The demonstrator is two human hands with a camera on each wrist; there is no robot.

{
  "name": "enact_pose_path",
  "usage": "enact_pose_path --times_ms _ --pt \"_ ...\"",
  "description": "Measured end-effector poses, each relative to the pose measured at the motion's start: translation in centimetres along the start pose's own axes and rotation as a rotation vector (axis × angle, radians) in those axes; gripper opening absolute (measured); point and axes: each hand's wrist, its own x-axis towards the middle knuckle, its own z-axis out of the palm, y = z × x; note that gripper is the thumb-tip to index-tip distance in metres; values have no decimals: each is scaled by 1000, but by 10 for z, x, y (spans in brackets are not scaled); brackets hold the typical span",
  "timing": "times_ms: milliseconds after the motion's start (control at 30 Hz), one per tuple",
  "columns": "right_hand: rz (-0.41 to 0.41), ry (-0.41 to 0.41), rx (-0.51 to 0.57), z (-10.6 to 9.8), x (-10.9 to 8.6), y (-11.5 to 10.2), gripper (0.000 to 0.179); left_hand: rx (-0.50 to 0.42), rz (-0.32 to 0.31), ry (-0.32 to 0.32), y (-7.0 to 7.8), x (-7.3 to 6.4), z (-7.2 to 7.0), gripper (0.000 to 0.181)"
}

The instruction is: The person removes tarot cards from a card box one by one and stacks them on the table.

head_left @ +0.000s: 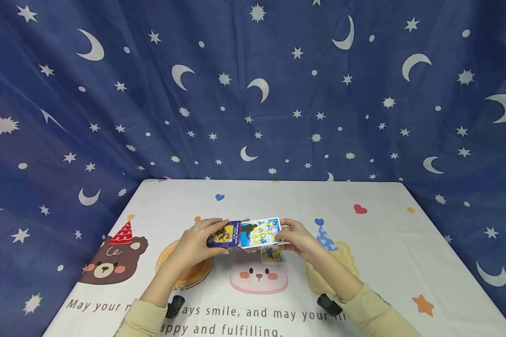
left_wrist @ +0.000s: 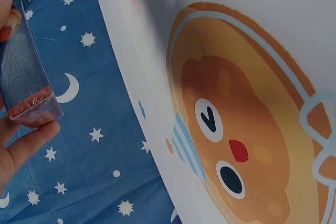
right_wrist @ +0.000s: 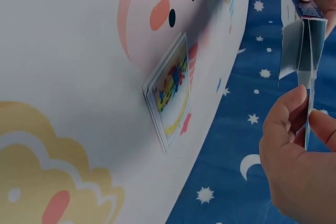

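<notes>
My left hand [head_left: 197,239] grips a dark blue and yellow card box [head_left: 225,235], thumb on one side and fingers on the other. Out of the box's right end sticks a bright illustrated card [head_left: 257,233], whose outer end my right hand [head_left: 298,239] pinches between thumb and fingers. In the right wrist view the card shows edge-on at the box's open mouth, with a flap [right_wrist: 290,51] hanging beside it. Below them, a small stack of cards [head_left: 271,254] lies face up on the tablecloth. The left wrist view catches only the box's glossy side [left_wrist: 23,61] and some fingertips.
The white tablecloth [head_left: 320,201] has printed cartoon faces and lettering. A dark blue curtain [head_left: 253,117] with moons and stars hangs behind the table. Black devices [head_left: 175,307] sit at both wrists.
</notes>
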Motion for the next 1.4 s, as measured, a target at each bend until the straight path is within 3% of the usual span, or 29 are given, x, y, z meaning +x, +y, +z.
enact_pose_path --times_ms 600,1400 --pt "-48 13 -28 -7 -6 -14 40 -24 -22 17 -10 -13 0 77" --pt "-108 100 -98 -13 5 -26 32 -21 -12 0 -14 -11 -5 76"
